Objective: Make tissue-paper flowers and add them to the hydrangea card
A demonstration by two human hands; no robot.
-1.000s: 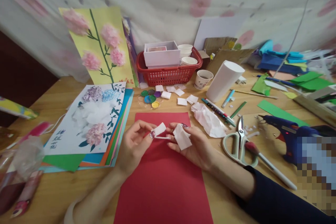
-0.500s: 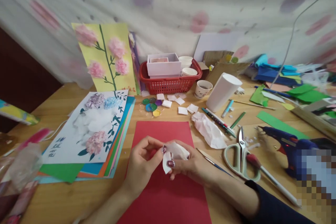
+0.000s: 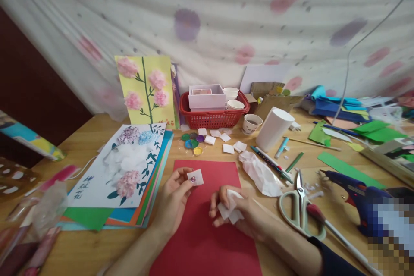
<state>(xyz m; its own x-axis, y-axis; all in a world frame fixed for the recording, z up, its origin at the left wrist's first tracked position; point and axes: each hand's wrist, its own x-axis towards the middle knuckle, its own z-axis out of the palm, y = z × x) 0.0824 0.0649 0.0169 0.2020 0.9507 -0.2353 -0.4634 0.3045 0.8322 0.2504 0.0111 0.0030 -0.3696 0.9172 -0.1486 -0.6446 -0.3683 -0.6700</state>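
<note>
White square (image 3: 195, 177), right hand (image 3: 246, 214) now apart

The left hand (image 3: 176, 200) and right hand (image 3: 239, 211) are held apart, the left slightly farther forward. In the left hand, the thumb (image 3: 186, 187) is drawn against the index finger in a pinch, its painted nail facing the camera; the remaining fingers are bent beneath. The left forearm (image 3: 139, 243) is bare, slanting up from the lower edge. The right hand is partly closed, its fingers curled and spaced, with their tips directed toward the left hand. The right forearm (image 3: 287, 246) is bare as far as a dark sleeve (image 3: 333, 261).
</note>
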